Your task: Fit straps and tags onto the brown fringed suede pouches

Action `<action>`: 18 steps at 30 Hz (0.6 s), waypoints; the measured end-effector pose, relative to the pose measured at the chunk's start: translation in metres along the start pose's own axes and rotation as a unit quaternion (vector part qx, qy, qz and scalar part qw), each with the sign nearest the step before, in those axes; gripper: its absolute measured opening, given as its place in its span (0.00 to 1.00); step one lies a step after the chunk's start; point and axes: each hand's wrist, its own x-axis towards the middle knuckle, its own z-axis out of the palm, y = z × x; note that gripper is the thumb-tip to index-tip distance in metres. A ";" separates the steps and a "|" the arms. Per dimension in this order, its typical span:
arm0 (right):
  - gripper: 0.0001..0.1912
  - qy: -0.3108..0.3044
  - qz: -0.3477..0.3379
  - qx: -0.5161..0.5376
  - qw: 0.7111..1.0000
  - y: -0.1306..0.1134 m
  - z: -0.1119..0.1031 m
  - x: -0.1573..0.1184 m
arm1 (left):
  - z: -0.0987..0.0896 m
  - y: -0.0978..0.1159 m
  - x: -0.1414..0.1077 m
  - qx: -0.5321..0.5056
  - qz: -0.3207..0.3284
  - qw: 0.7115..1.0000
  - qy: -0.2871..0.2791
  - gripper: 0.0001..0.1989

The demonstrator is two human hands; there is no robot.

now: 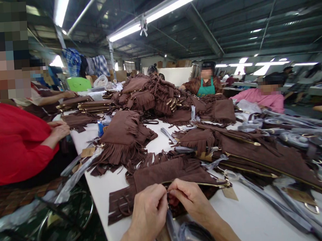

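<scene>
A dark brown suede-like bag (164,173) with fringe lies flat on the white table in front of me, its gold zip edge facing me. My left hand (151,204) is closed in a pinch on this near edge. Right beside it, my right hand (189,198) pinches too, its fingertips almost touching the left ones; what small part sits between them is hidden. Below my hands lies a strap in clear plastic (171,225). A tan paper tag (230,193) hangs by the zip's right end.
More fringed bags (120,134) lie ahead, with a big heap (148,94) behind them. Zipped brown bags (261,150) and plastic-wrapped straps (292,127) cover the right side. A person in red (17,140) sits close on the left; other people sit across the table.
</scene>
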 end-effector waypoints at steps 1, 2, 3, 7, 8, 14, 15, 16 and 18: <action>0.12 -0.001 0.000 -0.004 1.000 -0.001 0.000 0.000 | 0.000 0.000 0.000 0.001 0.004 1.000 0.000 0.11; 0.12 -0.001 -0.001 -0.011 1.000 -0.001 0.000 -0.001 | 0.001 -0.001 0.000 0.003 0.009 1.000 0.000 0.11; 0.12 -0.002 -0.005 -0.020 1.000 -0.001 0.000 -0.001 | 0.001 -0.001 -0.001 0.006 0.016 1.000 0.000 0.11; 0.13 -0.013 -0.041 -0.076 0.996 -0.002 0.000 -0.005 | 0.002 -0.004 -0.003 0.023 0.047 0.999 -0.001 0.12; 0.13 -0.018 -0.050 -0.088 0.995 -0.001 0.000 -0.005 | 0.003 -0.004 -0.003 0.027 0.051 0.998 -0.004 0.12; 0.11 -0.021 -0.035 -0.147 0.988 -0.015 -0.006 0.003 | 0.000 0.000 0.001 0.048 0.036 0.997 -0.039 0.12; 0.10 -0.009 -0.022 -0.170 0.985 -0.021 -0.010 0.000 | -0.003 0.001 0.002 0.050 0.040 0.997 -0.052 0.10; 0.10 0.002 -0.005 -0.198 0.980 -0.026 -0.014 -0.005 | -0.006 0.001 0.003 0.054 0.044 0.996 -0.061 0.08; 0.05 -0.007 0.023 -0.250 0.968 -0.032 -0.020 -0.026 | -0.015 0.001 0.004 0.075 0.042 0.995 -0.059 0.13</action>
